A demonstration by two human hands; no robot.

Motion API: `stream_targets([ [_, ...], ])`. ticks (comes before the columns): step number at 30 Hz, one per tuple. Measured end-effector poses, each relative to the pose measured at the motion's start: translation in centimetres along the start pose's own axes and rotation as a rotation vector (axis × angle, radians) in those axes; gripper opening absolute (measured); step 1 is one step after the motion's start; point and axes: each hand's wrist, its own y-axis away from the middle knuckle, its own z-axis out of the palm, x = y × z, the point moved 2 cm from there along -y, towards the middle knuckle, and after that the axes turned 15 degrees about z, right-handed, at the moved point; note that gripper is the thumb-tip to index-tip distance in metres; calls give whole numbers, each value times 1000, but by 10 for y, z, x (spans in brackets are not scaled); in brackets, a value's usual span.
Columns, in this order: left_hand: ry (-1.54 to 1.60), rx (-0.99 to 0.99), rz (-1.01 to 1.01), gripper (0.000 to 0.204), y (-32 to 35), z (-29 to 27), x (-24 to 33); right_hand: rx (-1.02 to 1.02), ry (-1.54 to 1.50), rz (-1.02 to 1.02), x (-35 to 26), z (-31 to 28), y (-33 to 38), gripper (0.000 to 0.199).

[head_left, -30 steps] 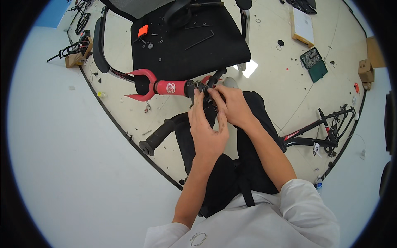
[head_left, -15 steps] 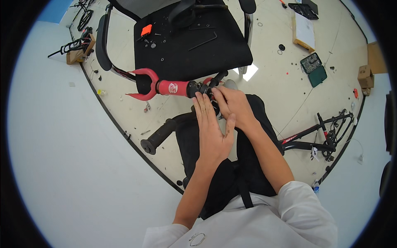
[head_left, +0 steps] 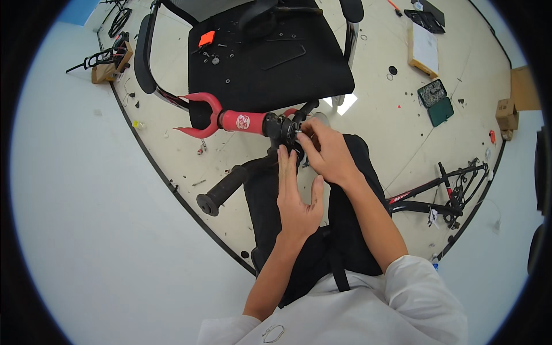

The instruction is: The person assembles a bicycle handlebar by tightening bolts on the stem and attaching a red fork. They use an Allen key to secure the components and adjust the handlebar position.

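Observation:
A red bicycle fork lies across the front of the black chair seat, prongs pointing left. Its right end meets a black stem on a handlebar that rests over my lap, one rubber grip at the lower left. My right hand pinches at the stem's near end, where a small silvery bit shows at the fingertips; its kind cannot be made out. Fingers stretched and thumb apart, my left hand is open just below the stem, its fingertips against or very close to the handlebar.
On the chair seat lie a hex key, an orange-red piece and several small washers and bolts. To the right, a black bicycle frame, an open green case and a shallow box rest on the floor.
My left hand has drawn down and back from the stem, uncovering it. My right hand stays at the stem's end, its fingers shifted slightly. The view has moved a little.

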Motion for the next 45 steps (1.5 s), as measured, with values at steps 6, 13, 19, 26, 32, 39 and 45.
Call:
stream_targets([
  [6, 374, 112, -262, 39, 9, 13, -6, -99, 165, 166, 13, -6, -27, 47],
  [13, 1440, 441, -914, 40, -18, 41, -20, 61, 518, -365, 2, -8, -169, 16],
  [19, 1573, 667, -939, 37, -35, 51, -27, -33, 878, -542, 24, 29, -210, 16],
  [26, 1719, 712, -918, 27, -24, 52, -36, -178, 630, -506, -8, -11, -157, 3],
  [32, 1643, 711, -877, 19, -16, 60, -45, -292, 483, -136, -26, -80, -34, 4],
  [39, 1607, 655, -774, 22, -24, 58, -46, -226, 399, -97, -20, -61, -6, 9],
  [45, 1644, 636, -717, 23, -19, 62, -50, -178, 429, -141, -16, -59, -3, 8],
])
